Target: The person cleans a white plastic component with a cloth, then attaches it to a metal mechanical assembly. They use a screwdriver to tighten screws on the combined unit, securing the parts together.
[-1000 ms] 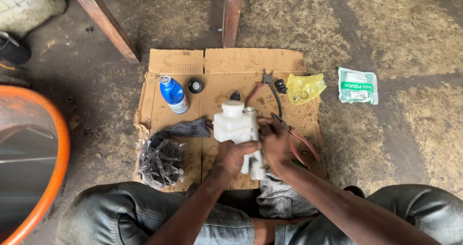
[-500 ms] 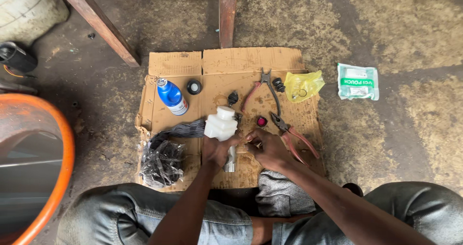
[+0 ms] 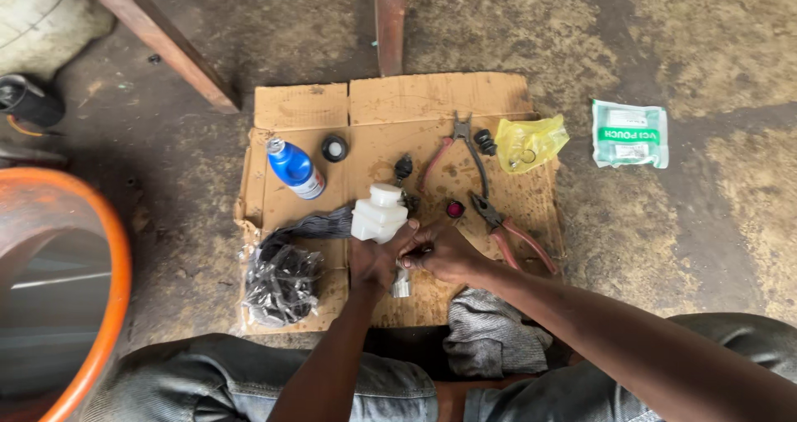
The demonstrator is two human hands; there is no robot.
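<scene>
My left hand (image 3: 371, 260) and right hand (image 3: 440, 252) have turned the white reservoir (image 3: 379, 213) with its metal cylinder (image 3: 402, 282) and now both grip it closed, over the near middle of the cardboard (image 3: 432, 98), left of the pliers (image 3: 510, 235).

Soft, even daylight; faint shadows, sharp focus, slight wide-angle edge distortion.

On the cardboard (image 3: 432, 98), a bottle (image 3: 294, 168) lies left of the reservoir (image 3: 379, 213), pliers (image 3: 508, 231) right.
</scene>
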